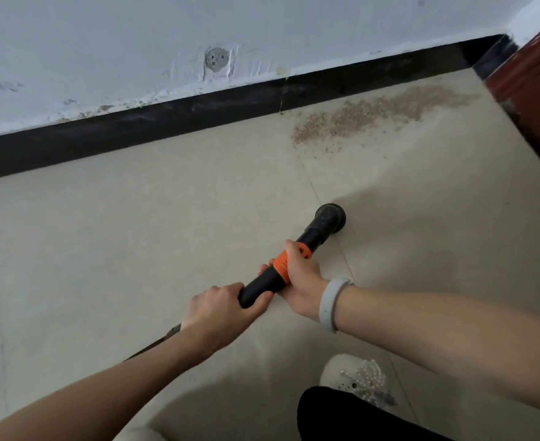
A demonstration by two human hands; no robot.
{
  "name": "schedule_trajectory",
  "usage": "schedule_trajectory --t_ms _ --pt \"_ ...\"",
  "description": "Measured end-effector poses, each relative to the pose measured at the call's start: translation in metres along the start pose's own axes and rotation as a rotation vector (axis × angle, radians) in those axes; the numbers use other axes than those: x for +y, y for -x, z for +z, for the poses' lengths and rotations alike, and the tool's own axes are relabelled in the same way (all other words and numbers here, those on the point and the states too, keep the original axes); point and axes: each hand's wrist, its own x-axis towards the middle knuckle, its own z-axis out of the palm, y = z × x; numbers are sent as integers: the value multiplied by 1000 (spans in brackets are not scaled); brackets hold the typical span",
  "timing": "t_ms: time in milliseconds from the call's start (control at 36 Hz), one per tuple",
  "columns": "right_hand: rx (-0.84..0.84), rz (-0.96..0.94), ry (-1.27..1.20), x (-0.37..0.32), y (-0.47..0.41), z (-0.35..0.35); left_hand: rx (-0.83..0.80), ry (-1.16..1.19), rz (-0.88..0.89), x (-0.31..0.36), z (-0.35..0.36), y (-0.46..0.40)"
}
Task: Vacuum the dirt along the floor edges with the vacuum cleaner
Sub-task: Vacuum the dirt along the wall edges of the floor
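Note:
A black vacuum tube with an orange collar points away from me toward the wall. Its round black nozzle sits at the beige tiled floor, well short of the dirt. My left hand grips the rear of the tube. My right hand grips the tube at the orange collar, with a grey band on its wrist. A patch of brown sandy dirt lies on the floor beside the black skirting board, near the far right corner.
A white wall with a patched round hole rises above the skirting. A reddish-brown door or cabinet stands at the right edge. My white beaded slipper and dark trouser leg are at the bottom right.

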Motion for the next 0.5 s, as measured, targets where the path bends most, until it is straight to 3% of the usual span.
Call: schedule_trajectory --t_ms 222,361,500 --pt "-69 -7 90 -46 -15 35 91 59 -68 8 -23 -36" --pt "-168 -7 202 -76 -18 88 158 69 -210 -4 -55 -65" --pt "-213 3 231 -101 -27 112 135 92 -280 -1 -86 -85"
